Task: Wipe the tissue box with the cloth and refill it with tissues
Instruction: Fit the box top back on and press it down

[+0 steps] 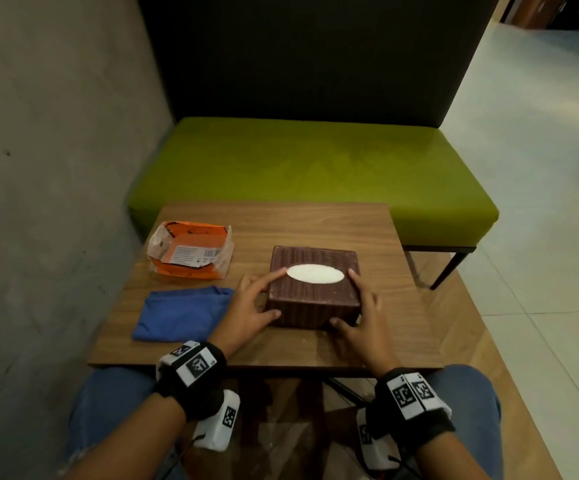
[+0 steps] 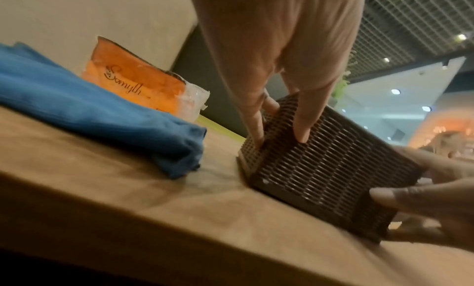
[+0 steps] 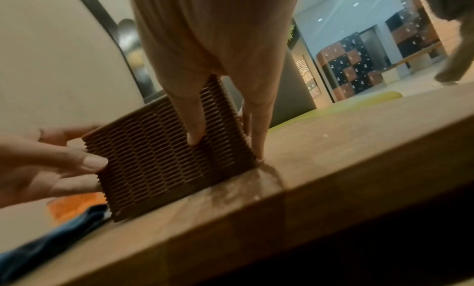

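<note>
A brown woven tissue box (image 1: 316, 299) stands on the wooden table (image 1: 316, 223), with white tissue showing in its oval top opening. My left hand (image 1: 251, 303) grips its left end, with the thumb on the near face and a finger on top. My right hand (image 1: 364, 313) grips the right end the same way. In the left wrist view, fingers (image 2: 305, 128) press the box (image 2: 320, 162). In the right wrist view, my right hand (image 3: 223, 118) clasps the box (image 3: 159, 152). A folded blue cloth (image 1: 180, 315) lies left of the box. An opened orange tissue pack (image 1: 191, 252) lies behind the cloth.
A green bench (image 1: 316, 174) with a dark backrest stands just beyond the table. A grey wall runs along the left. Tiled floor opens to the right. The table's near edge is close to my wrists, and my knees are below it.
</note>
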{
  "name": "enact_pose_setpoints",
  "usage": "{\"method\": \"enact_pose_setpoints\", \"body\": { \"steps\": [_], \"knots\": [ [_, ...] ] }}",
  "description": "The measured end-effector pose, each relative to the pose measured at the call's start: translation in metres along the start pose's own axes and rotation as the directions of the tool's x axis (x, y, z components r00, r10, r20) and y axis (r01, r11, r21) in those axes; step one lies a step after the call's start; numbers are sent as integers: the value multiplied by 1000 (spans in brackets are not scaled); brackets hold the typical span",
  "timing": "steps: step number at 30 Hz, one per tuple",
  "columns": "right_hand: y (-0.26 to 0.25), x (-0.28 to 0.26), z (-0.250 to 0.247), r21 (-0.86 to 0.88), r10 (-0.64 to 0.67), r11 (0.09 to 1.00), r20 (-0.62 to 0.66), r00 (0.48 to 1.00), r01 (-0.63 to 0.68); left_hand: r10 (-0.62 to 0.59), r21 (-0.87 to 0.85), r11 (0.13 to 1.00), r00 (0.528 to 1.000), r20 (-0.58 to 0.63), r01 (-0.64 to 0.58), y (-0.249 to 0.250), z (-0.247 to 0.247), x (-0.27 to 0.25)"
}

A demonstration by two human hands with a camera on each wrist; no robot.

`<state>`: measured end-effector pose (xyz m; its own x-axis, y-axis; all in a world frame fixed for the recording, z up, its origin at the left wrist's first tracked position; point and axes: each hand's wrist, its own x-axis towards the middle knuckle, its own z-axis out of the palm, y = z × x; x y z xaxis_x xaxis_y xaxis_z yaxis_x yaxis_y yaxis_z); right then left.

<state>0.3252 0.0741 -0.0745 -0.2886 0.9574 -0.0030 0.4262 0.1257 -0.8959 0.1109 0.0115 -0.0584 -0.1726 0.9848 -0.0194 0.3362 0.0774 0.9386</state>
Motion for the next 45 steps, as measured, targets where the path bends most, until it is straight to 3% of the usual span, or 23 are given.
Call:
{"method": "enact_pose_setpoints", "body": {
  "steps": [4, 8, 10, 13, 17, 22, 26, 35, 40, 45],
  "knots": [
    [0, -4, -2, -85, -27, 996, 16, 1000, 28, 14, 48, 999, 998, 64, -17, -5, -3, -5],
    [-17, 8, -3, -232, -135, 964, -6, 991, 130, 112, 305, 948, 992, -55, -90, 13, -14, 13],
    [-29, 20, -1, -344, -169, 924, 28, 985, 168, 215, 419, 893, 973, -82, -162, 27, -16, 29],
    [-41, 35, 7, -446, -99, 886, 89, 991, 128, 311, 582, 772, 950, 1, -254, 51, -5, 53],
    [-38, 33, 17, -551, -38, 831, 88, 995, 80, 194, 757, 615, 973, 125, -221, 66, 18, 69],
    [-36, 33, 17, -553, -36, 830, 85, 996, 77, 186, 781, 574, 968, 168, -246, 70, 29, 73],
    [-33, 34, 17, -514, -52, 853, 96, 994, 94, 140, 750, 611, 967, 215, -255, 64, 30, 69],
    [-31, 36, 17, -491, -62, 864, 121, 991, 114, -6, 874, 408, 956, 293, -265, 76, 36, 80],
    [-30, 36, 17, -470, -61, 876, 112, 992, 107, 26, 863, 421, 954, 297, -280, 72, 36, 81],
    [-32, 34, 16, -471, -47, 877, 114, 992, 96, 66, 791, 524, 941, 331, -315, 61, 27, 84]
  ]
}}
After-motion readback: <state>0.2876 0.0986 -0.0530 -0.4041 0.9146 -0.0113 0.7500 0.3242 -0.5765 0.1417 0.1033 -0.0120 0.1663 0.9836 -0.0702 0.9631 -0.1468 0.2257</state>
